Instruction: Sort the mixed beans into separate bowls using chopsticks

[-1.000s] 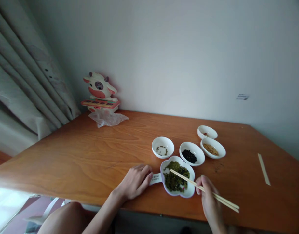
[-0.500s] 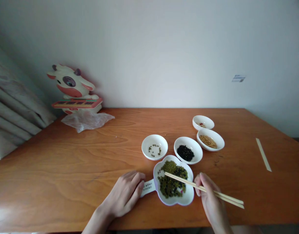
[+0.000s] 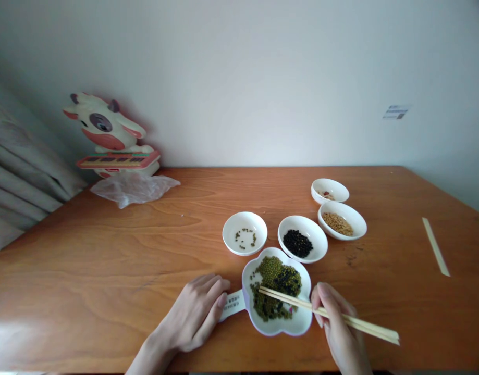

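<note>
My left hand rests on the table, its fingers and thumb closed over the labelled handle of a white, flower-shaped dish with a purple edge. Green beans and black beans lie mixed in it, with a small pink speck near the lower right. A pair of wooden chopsticks is gripped in my right hand just right of the dish. Their tips are close together among the green beans at the left of the dish; I cannot tell whether they pinch a bean.
Behind the dish stand a white bowl with a few green beans and a bowl of black beans. Farther right are bowls of tan beans and mixed bits. A paper strip, plastic bag and cow toy keyboard lie farther out.
The chopstick tips have moved down and slightly left within the dish, into the lower green beans. My left hand keeps its hold on the handle. The whole view has shifted slightly.
</note>
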Demonstrator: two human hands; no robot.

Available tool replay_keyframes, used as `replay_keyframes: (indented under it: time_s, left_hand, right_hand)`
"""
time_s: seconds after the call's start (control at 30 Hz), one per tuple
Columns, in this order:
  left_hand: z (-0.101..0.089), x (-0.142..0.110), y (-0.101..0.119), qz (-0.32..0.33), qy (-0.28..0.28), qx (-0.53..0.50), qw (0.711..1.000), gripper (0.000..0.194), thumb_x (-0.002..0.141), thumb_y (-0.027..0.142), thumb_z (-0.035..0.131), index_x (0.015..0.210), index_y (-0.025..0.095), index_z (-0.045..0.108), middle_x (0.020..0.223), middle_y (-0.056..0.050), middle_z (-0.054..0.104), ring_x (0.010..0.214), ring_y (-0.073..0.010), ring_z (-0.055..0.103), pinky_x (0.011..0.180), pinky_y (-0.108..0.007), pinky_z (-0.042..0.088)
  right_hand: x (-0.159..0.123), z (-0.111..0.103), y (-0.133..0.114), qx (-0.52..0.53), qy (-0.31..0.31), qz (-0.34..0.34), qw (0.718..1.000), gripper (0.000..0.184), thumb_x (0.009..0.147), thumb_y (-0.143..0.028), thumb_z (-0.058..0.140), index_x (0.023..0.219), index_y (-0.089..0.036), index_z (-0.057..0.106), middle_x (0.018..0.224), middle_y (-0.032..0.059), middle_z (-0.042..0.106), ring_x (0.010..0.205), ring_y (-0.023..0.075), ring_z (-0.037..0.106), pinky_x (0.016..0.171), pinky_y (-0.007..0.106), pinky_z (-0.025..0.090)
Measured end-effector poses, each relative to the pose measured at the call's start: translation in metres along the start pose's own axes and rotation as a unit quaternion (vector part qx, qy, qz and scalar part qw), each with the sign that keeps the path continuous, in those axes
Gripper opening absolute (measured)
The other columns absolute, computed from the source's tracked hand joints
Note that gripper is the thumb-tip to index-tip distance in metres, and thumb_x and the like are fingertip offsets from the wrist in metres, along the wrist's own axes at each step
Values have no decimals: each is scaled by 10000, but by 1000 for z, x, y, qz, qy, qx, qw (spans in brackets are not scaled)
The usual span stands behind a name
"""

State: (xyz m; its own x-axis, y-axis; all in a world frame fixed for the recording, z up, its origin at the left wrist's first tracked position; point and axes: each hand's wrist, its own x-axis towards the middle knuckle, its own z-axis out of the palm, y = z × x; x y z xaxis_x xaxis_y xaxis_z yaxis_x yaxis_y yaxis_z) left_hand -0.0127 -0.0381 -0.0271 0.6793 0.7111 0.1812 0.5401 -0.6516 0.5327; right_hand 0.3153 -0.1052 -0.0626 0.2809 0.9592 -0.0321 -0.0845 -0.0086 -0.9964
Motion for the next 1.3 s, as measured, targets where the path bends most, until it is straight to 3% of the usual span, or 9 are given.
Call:
replay_keyframes:
  time_s: [0.3, 0.63, 1.07, 1.3]
  left_hand:
    - [2, -7, -6, -1, -21, -5, 1000, 246, 1111, 411, 412, 1186, 229, 560, 1017, -79, 674, 887, -273, 636, 814, -410, 495]
    - [3, -8, -1, -7, -11, 16, 1000, 253, 1070, 472, 530, 1124, 227, 568, 938, -58, 654, 830, -260, 621, 781, -388, 474]
    - [6, -8, 0, 9, 9, 53, 999, 223, 1051, 438, 602, 1135, 232, 591, 935, -49, 683, 834, -262, 670, 781, -374, 510]
    - [6, -10, 2, -7, 18, 57, 998, 240, 1071, 446, 585, 1182, 233, 573, 1009, -63, 718, 889, -257, 706, 814, -376, 543]
  right_hand:
    - [2, 2, 6, 28, 56, -11, 998, 541, 1047, -549, 603, 632, -213, 517, 587, -26, 415, 541, 123, 377, 525, 286, 309]
    - [6, 1, 7, 40, 66, -16, 997, 519, 1034, -532, 636, 642, -214, 514, 599, -33, 413, 545, 117, 363, 519, 291, 285]
    - [4, 0, 6, 47, 49, -2, 998, 525, 1019, -544, 663, 633, -211, 538, 597, -27, 448, 540, 115, 394, 518, 274, 320]
    - [4, 5, -1, 75, 76, -23, 994, 520, 1023, -558, 632, 647, -213, 528, 623, -29, 458, 514, 103, 364, 481, 271, 304]
